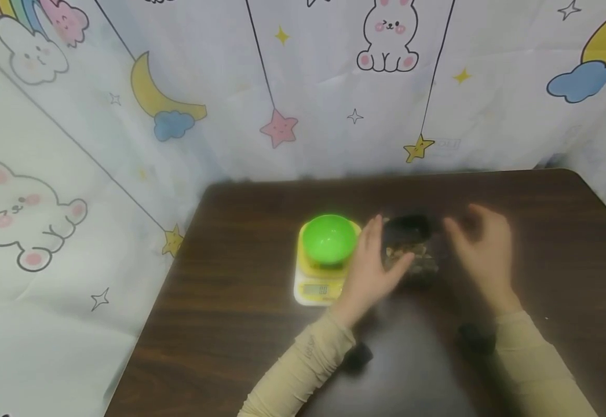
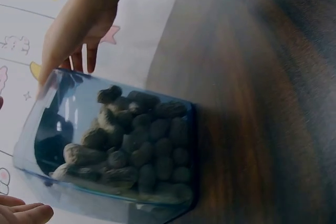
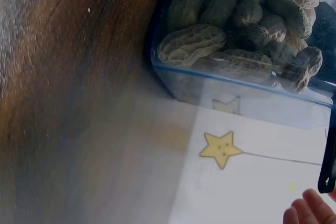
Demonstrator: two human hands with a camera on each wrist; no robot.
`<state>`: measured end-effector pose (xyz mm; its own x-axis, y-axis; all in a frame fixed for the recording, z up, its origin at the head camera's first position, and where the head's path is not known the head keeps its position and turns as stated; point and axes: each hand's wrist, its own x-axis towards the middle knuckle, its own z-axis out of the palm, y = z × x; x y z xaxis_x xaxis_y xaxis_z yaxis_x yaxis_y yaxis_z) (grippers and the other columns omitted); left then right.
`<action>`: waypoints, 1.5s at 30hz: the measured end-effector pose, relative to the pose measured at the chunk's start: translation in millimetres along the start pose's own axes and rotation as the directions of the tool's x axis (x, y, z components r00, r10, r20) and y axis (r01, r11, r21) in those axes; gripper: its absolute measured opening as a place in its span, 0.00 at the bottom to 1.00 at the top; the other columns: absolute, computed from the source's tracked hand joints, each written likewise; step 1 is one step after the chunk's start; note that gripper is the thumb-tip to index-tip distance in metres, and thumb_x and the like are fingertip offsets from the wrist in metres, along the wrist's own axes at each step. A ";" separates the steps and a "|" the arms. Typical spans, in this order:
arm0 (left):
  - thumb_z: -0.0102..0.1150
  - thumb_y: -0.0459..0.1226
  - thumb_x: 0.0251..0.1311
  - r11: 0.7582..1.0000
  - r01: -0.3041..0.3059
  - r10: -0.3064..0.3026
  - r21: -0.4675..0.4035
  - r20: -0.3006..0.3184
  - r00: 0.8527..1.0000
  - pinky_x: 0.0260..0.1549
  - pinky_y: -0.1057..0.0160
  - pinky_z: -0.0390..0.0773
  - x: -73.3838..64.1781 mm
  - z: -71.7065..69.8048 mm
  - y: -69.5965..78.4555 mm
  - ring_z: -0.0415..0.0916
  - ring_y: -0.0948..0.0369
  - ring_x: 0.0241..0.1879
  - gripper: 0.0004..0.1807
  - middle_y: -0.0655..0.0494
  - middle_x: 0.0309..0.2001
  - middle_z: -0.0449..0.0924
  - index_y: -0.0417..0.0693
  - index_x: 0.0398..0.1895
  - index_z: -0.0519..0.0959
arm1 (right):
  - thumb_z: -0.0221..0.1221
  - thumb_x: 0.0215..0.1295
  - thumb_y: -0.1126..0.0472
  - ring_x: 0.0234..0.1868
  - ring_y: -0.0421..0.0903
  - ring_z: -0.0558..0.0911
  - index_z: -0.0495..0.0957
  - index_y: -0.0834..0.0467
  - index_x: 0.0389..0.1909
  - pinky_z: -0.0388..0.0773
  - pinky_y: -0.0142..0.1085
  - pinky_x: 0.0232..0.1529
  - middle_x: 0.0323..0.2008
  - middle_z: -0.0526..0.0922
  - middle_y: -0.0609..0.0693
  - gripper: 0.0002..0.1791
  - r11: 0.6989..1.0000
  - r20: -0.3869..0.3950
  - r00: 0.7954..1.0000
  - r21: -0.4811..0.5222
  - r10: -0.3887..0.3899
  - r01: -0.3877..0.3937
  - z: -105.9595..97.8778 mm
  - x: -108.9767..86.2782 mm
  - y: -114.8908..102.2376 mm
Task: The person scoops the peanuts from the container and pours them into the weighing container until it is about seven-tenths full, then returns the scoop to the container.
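Clear bin point(image 3: 247, 88) of unshelled peanuts point(image 2: 142, 153): between left hand point(image 1: 368, 277), nearer, fingers straight, and right hand point(image 1: 485, 252), loosely spread; neither gripping. Long axis: apparently fore-and-aft.

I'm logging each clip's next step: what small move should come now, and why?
Probably the right hand should reach into the clear box for peanuts: several lie inside, the hand appears to hold nothing, and the green bowl on the scale looks empty.
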<state>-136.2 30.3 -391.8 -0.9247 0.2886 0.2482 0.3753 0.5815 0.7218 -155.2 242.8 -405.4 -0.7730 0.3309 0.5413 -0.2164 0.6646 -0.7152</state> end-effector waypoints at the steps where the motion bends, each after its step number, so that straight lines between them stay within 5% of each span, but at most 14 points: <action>1: 0.51 0.57 0.60 1.000 0.006 -0.006 0.004 0.006 1.000 0.68 0.52 0.62 -0.5 1.9 -0.8 0.54 0.52 0.71 0.46 0.48 0.73 0.49 0.51 0.74 0.43 | 0.64 0.54 0.55 0.53 0.66 0.70 0.72 0.70 0.53 0.63 0.58 0.59 0.49 0.75 0.72 0.30 0.999 0.021 0.999 0.006 0.037 -0.037 0.0 -0.7 0.3; 5: 0.48 0.59 0.61 0.998 0.054 -0.054 -0.015 0.047 0.997 0.67 0.51 0.62 -2.4 7.9 -4.1 0.53 0.52 0.71 0.45 0.48 0.74 0.47 0.54 0.74 0.42 | 0.61 0.59 0.50 0.60 0.60 0.68 0.67 0.62 0.61 0.62 0.55 0.65 0.60 0.71 0.64 0.33 0.971 0.130 0.964 0.029 0.233 -0.238 -1.8 -2.0 -0.2; 9: 0.45 0.61 0.61 0.994 0.104 -0.100 -0.041 0.080 0.992 0.68 0.51 0.61 -4.5 10.0 -5.8 0.52 0.53 0.72 0.44 0.50 0.74 0.46 0.56 0.74 0.41 | 0.58 0.60 0.43 0.60 0.49 0.69 0.61 0.52 0.67 0.66 0.47 0.63 0.63 0.68 0.55 0.36 0.909 0.242 0.885 0.025 0.398 -0.416 -3.7 -1.7 0.3; 12: 0.44 0.62 0.61 0.992 0.114 -0.109 -0.052 0.084 0.990 0.68 0.52 0.60 -5.1 11.0 -8.0 0.51 0.54 0.72 0.44 0.52 0.74 0.46 0.56 0.74 0.41 | 0.57 0.61 0.43 0.49 0.38 0.72 0.60 0.49 0.67 0.72 0.32 0.52 0.55 0.72 0.47 0.36 0.875 0.299 0.845 0.060 0.443 -0.480 -4.0 -1.6 3.8; 15: 0.44 0.62 0.61 0.993 0.104 -0.100 -0.060 0.075 0.992 0.69 0.53 0.59 -4.9 12.6 -11.3 0.51 0.56 0.72 0.44 0.54 0.74 0.46 0.58 0.74 0.40 | 0.59 0.61 0.49 0.38 0.31 0.74 0.61 0.51 0.67 0.73 0.21 0.38 0.42 0.74 0.39 0.34 0.819 0.352 0.824 0.214 0.444 -0.532 -2.4 -1.7 9.3; 20: 0.43 0.62 0.62 0.994 0.077 -0.073 -0.073 0.057 0.996 0.68 0.54 0.62 -4.2 14.7 -16.3 0.55 0.57 0.71 0.43 0.55 0.73 0.51 0.63 0.73 0.38 | 0.60 0.61 0.62 0.30 0.33 0.79 0.66 0.52 0.62 0.78 0.21 0.31 0.31 0.78 0.39 0.27 0.631 0.419 0.814 0.518 0.402 -0.578 2.7 -2.7 15.2; 25: 0.41 0.63 0.62 0.996 0.056 -0.053 -0.068 0.051 0.997 0.67 0.54 0.63 -3.9 16.1 -19.7 0.56 0.57 0.70 0.41 0.56 0.72 0.53 0.64 0.73 0.41 | 0.58 0.62 0.66 0.31 0.33 0.82 0.73 0.51 0.52 0.79 0.21 0.34 0.28 0.82 0.40 0.17 0.545 0.448 0.835 0.634 0.320 -0.549 5.5 -0.9 18.7; 36: 0.44 0.61 0.62 0.992 0.087 -0.082 -0.089 0.057 0.995 0.68 0.55 0.62 -2.1 13.6 -20.7 0.56 0.58 0.70 0.41 0.58 0.72 0.53 0.65 0.73 0.41 | 0.52 0.65 0.71 0.30 0.38 0.85 0.74 0.55 0.40 0.82 0.26 0.34 0.28 0.84 0.45 0.09 0.377 0.523 0.809 0.716 0.267 -0.588 3.7 5.6 20.8; 38: 0.44 0.60 0.62 0.993 0.082 -0.078 -0.085 0.053 0.996 0.68 0.55 0.63 -1.3 14.3 -21.6 0.57 0.58 0.70 0.41 0.57 0.72 0.53 0.64 0.73 0.41 | 0.53 0.64 0.71 0.30 0.39 0.85 0.73 0.55 0.40 0.83 0.27 0.34 0.29 0.84 0.45 0.08 0.378 0.525 0.804 0.709 0.279 -0.595 2.1 7.6 20.2; 41: 0.44 0.61 0.63 0.995 0.067 -0.064 -0.068 0.048 0.997 0.67 0.55 0.64 0.2 15.8 -23.5 0.57 0.58 0.70 0.41 0.56 0.72 0.54 0.64 0.74 0.41 | 0.58 0.62 0.66 0.28 0.37 0.84 0.74 0.53 0.40 0.82 0.27 0.29 0.26 0.85 0.44 0.07 0.487 0.502 0.800 0.636 0.329 -0.599 -1.7 9.8 15.6; 45: 0.43 0.62 0.62 0.998 0.044 -0.042 -0.040 0.053 0.998 0.67 0.57 0.63 2.5 17.3 -25.2 0.57 0.59 0.70 0.41 0.58 0.72 0.53 0.63 0.73 0.42 | 0.61 0.60 0.63 0.25 0.37 0.84 0.75 0.53 0.40 0.80 0.27 0.25 0.24 0.86 0.43 0.09 0.600 0.448 0.823 0.567 0.349 -0.564 -7.7 10.6 7.9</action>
<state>-146.9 29.6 -420.6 -0.9349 0.3038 0.1836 0.3316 0.5626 0.7573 -160.5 256.7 -401.9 -0.9788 0.2046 -0.0022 -0.0328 -0.1676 -0.9853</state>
